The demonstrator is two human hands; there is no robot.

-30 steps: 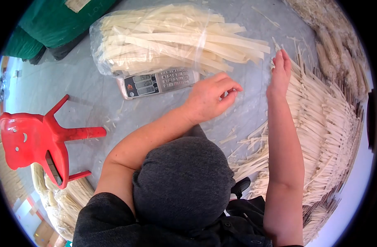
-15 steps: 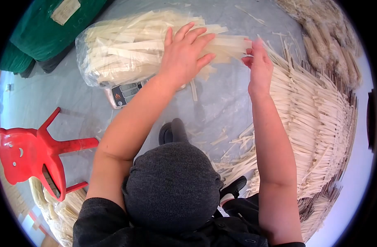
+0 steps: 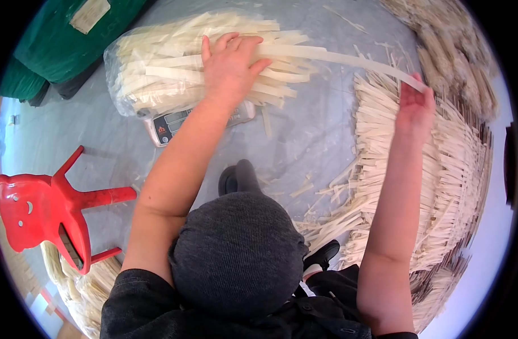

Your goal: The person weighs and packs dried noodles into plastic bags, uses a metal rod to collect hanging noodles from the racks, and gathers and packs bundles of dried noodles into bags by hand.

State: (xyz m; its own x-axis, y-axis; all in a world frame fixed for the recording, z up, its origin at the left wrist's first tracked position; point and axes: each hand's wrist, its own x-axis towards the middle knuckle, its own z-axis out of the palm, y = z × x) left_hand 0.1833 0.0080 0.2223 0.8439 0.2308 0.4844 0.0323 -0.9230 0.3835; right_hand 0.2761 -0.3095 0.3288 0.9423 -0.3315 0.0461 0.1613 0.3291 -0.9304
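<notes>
A clear plastic bag (image 3: 113, 70) full of flat, pale strips (image 3: 174, 39) lies on its side on a digital scale (image 3: 174, 120), the loose ends fanning out to the right. On top of these strips rests my left hand (image 3: 228, 70), fingers spread, pressing lightly on the bundle. My right hand (image 3: 415, 110) is out to the right, pinching the end of one long pale strip (image 3: 361, 60). That strip runs back in a slight curve to the bundle near my left fingers. Below the right hand spreads a large pile of similar strips (image 3: 389, 169).
A red plastic stool (image 3: 38, 206) stands at the left, by more wrapped strips (image 3: 92, 288). Green sacks (image 3: 61, 42) occupy the upper left. Brownish bundles (image 3: 451, 62) lie at the upper right. Someone's head in a dark knit cap (image 3: 239, 254) fills the lower middle.
My right hand has moved right and slightly down, drawing a strip out from the bundle. My left hand has shifted a little left on the strips.
</notes>
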